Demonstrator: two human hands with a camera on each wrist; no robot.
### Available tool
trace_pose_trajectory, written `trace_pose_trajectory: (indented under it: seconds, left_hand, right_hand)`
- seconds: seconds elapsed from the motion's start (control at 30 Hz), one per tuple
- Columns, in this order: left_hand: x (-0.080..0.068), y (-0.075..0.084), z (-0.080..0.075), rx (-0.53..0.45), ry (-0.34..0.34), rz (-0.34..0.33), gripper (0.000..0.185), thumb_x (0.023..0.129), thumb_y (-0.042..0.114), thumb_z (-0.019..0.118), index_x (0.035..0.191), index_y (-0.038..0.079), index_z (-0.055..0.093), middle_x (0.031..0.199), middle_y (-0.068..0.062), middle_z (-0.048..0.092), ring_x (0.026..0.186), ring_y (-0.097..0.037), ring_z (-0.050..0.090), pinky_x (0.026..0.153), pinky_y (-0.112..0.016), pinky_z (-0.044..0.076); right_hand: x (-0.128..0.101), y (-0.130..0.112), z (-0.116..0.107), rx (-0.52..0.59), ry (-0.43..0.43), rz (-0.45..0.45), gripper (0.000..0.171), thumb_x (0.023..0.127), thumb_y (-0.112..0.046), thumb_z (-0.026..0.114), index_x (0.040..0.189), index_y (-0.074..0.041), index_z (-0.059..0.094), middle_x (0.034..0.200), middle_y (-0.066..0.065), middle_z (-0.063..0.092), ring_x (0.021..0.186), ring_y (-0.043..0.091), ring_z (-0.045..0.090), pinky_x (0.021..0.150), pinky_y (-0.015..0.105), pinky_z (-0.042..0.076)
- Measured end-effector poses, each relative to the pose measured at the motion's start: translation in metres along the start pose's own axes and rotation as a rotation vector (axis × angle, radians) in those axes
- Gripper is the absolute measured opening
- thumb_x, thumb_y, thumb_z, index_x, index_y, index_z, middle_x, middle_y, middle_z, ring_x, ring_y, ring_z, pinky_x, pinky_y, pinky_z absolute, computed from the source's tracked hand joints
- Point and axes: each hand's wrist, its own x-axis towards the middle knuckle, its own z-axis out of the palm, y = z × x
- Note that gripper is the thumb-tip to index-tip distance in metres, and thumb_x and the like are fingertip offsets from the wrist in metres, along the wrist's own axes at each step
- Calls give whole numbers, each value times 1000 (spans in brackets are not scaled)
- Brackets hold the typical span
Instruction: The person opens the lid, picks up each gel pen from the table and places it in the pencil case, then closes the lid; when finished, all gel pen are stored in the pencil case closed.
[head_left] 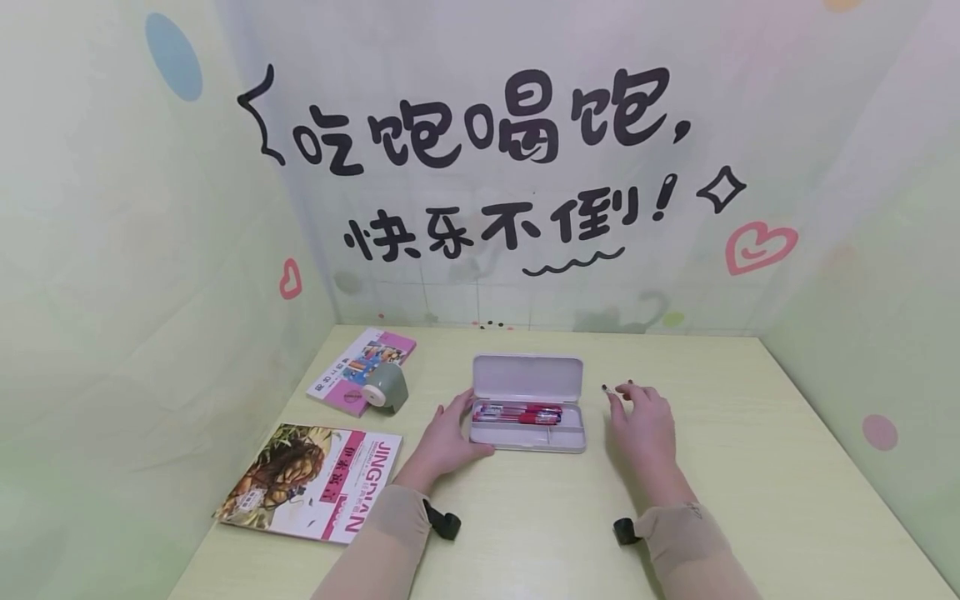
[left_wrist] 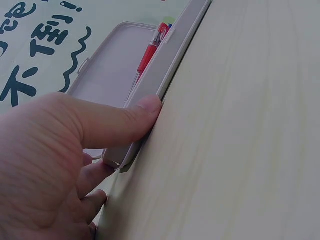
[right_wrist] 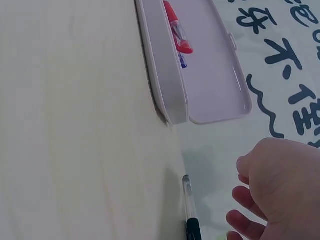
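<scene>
A white pencil case (head_left: 527,437) lies open in the middle of the table, its lid (head_left: 528,377) folded back. Red pens (head_left: 517,412) lie inside it, also seen as pens (left_wrist: 150,50) and pens (right_wrist: 177,30). My left hand (head_left: 461,429) holds the case's left end; its thumb (left_wrist: 145,107) presses on the front wall of the case (left_wrist: 165,65), and the fingers curl round the corner. My right hand (head_left: 637,412) rests on the table right of the case with loosely bent fingers, holding nothing. A clear pen with a black grip (right_wrist: 189,210) lies just beside the right hand (right_wrist: 280,190), apart from the case (right_wrist: 165,85).
A magazine (head_left: 315,479) lies at the table's front left. Behind it is a pink booklet (head_left: 360,367) with a grey-green rounded object (head_left: 386,387) on it. Printed walls close the table's left, back and right. The pale table top (head_left: 750,467) stretches to the right of the right hand.
</scene>
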Motion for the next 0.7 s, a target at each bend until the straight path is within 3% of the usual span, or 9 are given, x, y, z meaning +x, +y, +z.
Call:
trace_pose_trajectory:
  seconds: [0.3, 0.7]
  left_hand:
    - [0, 0, -1, -12, 2, 0, 117, 79, 34, 99, 173, 16, 33, 174, -10, 48, 166, -40, 38, 144, -59, 8]
    - [-1, 2, -2, -26, -5, -12, 117, 79, 34, 99, 174, 16, 33, 175, -10, 47, 167, -42, 35, 144, -61, 8]
  right_hand:
    - [-8, 21, -16, 0, 46, 166, 39, 110, -27, 59, 137, -1, 69, 135, 28, 67, 121, 53, 60, 98, 69, 51]
    - [-8, 44, -22, -65, -64, 254, 48, 107, -34, 58, 140, 1, 66, 132, 26, 68, 119, 53, 61, 86, 61, 54]
